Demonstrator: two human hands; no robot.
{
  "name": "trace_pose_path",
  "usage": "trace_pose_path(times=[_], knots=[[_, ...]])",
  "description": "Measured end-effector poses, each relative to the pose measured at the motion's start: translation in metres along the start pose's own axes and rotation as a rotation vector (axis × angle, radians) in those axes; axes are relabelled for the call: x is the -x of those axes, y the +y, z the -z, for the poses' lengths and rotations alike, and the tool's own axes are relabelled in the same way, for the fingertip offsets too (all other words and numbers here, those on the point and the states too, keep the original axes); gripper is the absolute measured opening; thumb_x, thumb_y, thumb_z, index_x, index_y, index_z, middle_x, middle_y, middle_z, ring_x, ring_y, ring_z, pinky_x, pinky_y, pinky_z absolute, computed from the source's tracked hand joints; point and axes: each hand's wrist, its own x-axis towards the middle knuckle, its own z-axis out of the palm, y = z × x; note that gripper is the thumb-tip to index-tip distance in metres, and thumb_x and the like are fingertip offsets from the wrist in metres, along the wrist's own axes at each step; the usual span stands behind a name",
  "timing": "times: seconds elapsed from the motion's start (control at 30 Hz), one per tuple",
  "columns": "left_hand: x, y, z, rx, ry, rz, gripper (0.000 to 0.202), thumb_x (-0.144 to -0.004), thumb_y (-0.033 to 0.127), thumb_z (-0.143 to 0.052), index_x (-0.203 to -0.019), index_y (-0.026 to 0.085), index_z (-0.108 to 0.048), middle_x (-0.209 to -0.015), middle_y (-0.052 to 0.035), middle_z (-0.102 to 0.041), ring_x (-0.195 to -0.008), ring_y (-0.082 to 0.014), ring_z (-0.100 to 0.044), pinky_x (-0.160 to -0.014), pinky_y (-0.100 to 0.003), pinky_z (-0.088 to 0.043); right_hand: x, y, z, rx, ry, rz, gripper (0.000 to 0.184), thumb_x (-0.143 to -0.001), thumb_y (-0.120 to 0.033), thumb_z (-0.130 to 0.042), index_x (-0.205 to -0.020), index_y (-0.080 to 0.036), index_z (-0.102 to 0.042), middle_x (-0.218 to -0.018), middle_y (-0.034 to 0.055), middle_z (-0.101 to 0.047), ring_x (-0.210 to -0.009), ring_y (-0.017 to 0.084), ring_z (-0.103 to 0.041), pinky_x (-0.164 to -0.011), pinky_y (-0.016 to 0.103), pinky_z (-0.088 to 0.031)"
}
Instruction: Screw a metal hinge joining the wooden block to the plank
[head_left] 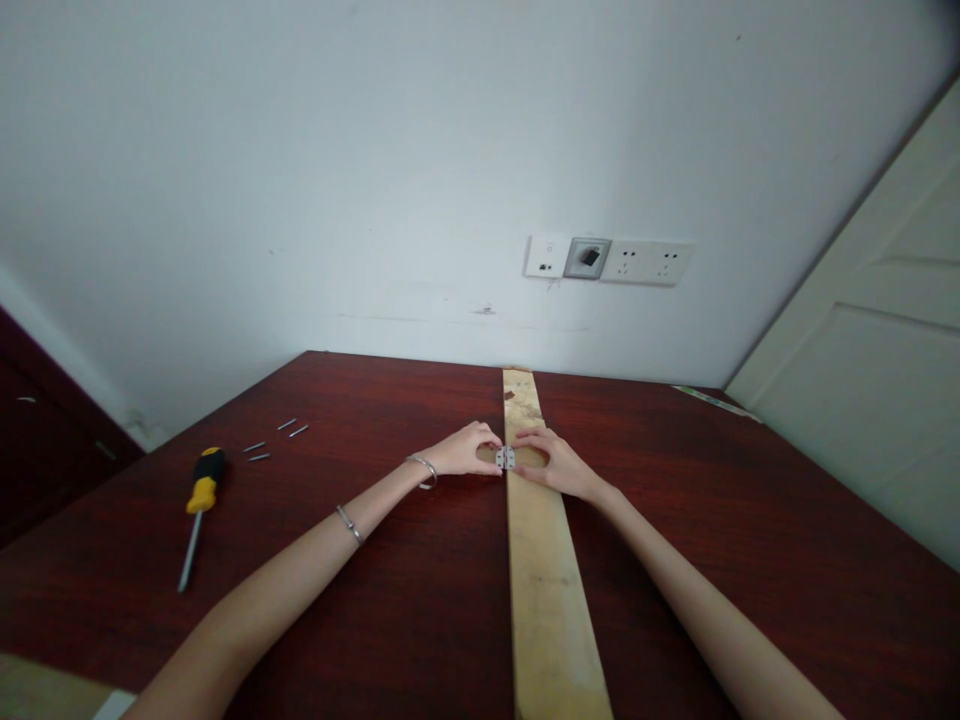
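A small silver hinge (505,458) with screw holes lies at the left edge of a long pale wooden board (547,580). One leaf rests over the board and the other reaches out past its edge. My left hand (466,450) pinches the outer leaf between thumb and fingers. From the other side, my right hand (559,464) grips the leaf over the board the same way, its fingers touching the wood. The board runs from the near edge of the dark red table (390,600) towards the wall.
On the table's left lies a yellow and black screwdriver (202,495), with several loose screws (259,457) beyond it. Behind the table rises a white wall (375,200) with sockets (645,262). A pale door (885,330) stands at the right.
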Motion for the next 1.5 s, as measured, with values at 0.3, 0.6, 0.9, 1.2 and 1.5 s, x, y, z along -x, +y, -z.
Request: trace_pose_path(times=[0.3,0.6,0.9,1.2,1.5], knots=[[0.0002,0.0023,0.0012,-0.006,0.0,0.004,0.042,-0.07,0.041,-0.073,-0.103,0.017,-0.063,-0.099,-0.0061,-0.058,-0.096,-0.0209,-0.051,-0.086,-0.03,-0.04,-0.0004,-0.0008,-0.0001,-0.001,-0.007,-0.017,0.035,-0.072,-0.037,-0.069,-0.101,-0.019,-0.067,-0.114,0.0097,-0.058,-0.108,0.024,-0.054,-0.1,0.041,-0.04],[-0.0008,0.0051,0.0015,-0.014,-0.004,0.012,0.038,-0.069,0.036,-0.075,-0.099,0.017,-0.064,-0.098,-0.0055,-0.057,-0.096,-0.0206,-0.051,-0.087,-0.029,-0.04,-0.0023,-0.0005,-0.0017,0.001,0.011,-0.016,0.033,-0.07,-0.035,-0.069,-0.099,-0.019,-0.068,-0.112,0.0097,-0.06,-0.106,0.025,-0.055,-0.099,0.043,-0.04],[-0.0015,0.0026,-0.0005,-0.016,-0.011,0.013,0.042,-0.068,0.037,-0.076,-0.103,0.017,-0.062,-0.099,-0.0058,-0.055,-0.097,-0.0218,-0.049,-0.088,-0.032,-0.04,-0.0023,-0.0007,-0.0013,0.018,-0.01,-0.005,0.033,-0.073,-0.035,-0.068,-0.102,-0.02,-0.067,-0.112,0.0094,-0.059,-0.107,0.024,-0.054,-0.1,0.042,-0.039],[0.0,0.0028,0.0001,0.015,-0.015,0.065,0.06,-0.063,0.04,-0.079,-0.114,0.016,-0.058,-0.111,-0.0092,-0.049,-0.107,-0.0246,-0.045,-0.095,-0.036,-0.038,-0.0016,0.0,-0.0009,0.011,-0.013,-0.01,0.035,-0.073,-0.036,-0.067,-0.103,-0.019,-0.067,-0.114,0.0096,-0.058,-0.109,0.024,-0.053,-0.1,0.041,-0.039],[-0.0002,0.0031,0.0018,-0.03,-0.063,0.048,0.067,-0.064,0.04,-0.078,-0.122,0.015,-0.052,-0.11,-0.0107,-0.055,-0.106,-0.0263,-0.047,-0.091,-0.037,-0.04,-0.0009,-0.0003,-0.0016,0.006,0.007,-0.007,0.034,-0.072,-0.037,-0.068,-0.102,-0.021,-0.067,-0.112,0.0088,-0.058,-0.107,0.024,-0.054,-0.099,0.042,-0.04]])
